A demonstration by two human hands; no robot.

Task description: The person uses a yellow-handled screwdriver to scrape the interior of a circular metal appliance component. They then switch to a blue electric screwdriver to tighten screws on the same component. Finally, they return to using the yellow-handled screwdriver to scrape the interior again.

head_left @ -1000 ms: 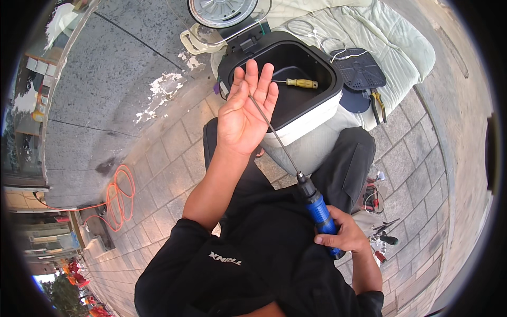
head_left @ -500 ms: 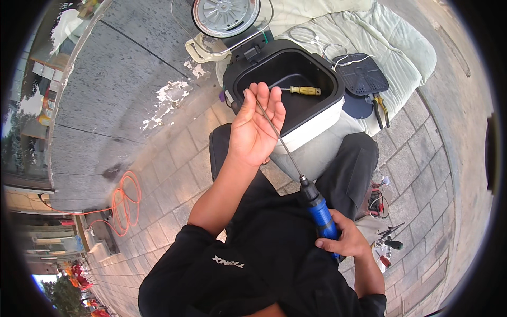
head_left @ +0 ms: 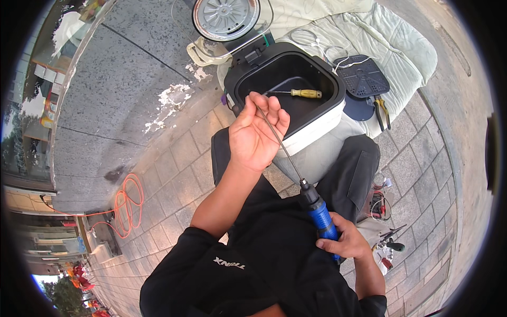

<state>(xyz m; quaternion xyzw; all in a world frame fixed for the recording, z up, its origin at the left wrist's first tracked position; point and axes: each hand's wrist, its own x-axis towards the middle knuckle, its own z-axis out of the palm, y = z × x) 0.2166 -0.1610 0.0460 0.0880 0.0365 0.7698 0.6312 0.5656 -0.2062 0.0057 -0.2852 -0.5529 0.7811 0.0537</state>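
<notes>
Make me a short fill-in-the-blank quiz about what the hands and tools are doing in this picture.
1. The right hand grips the screwdriver by its ____ handle.
2. The left hand pinches the long thin ____ of that screwdriver.
3. Inside the black tub lies a second screwdriver with a ____ handle.
4. An ____ cord lies coiled on the paving at the left.

Missing words: blue; shaft; yellow; orange

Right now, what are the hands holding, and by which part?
One long screwdriver: the right hand grips its blue handle, and the left hand closes its fingers around the thin metal shaft near the tip.
</notes>
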